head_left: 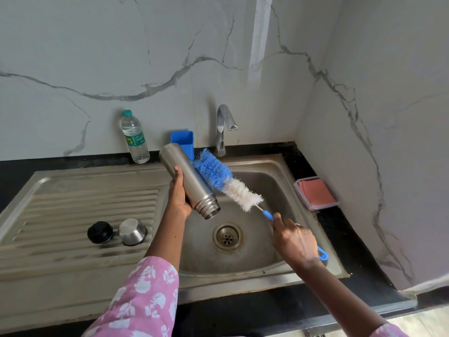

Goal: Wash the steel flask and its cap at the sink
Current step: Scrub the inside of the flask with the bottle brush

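Head view: flask (190, 181) hangs over the sink (279, 190) basin, up and left of the drain (227, 236), tilted with its open mouth low and towards the person.
Flask hold: left hand (178, 197) grasps the body from the left, thumb across the front. The mouth-down tilt likely lets water run out into the basin.
Flask look: plain brushed steel, a straight cylinder with threaded rings at the neck, uncapped. No suds show on it.
Brush: brush (226, 178) lays its blue-and-white bristles against the flask's right side, outside it and not in the mouth, so it is probably scrubbing the outer wall.
Brush hold: right hand (292, 240) has its fingers curled round the blue handle, low over the basin so drips land inside.
Cap: cap (132, 231) stands on the drainboard (73, 203), just beside a black stopper (100, 232) and well apart from the flask. Both are likely parked there for their turn or to drain, and I cannot tell which.
Tap: tap (222, 128) stands behind the basin, with no stream visible.
Counter: water bottle (134, 138) and blue holder (182, 141) stand at the back wall, and a box (315, 194) sits right of the sink.
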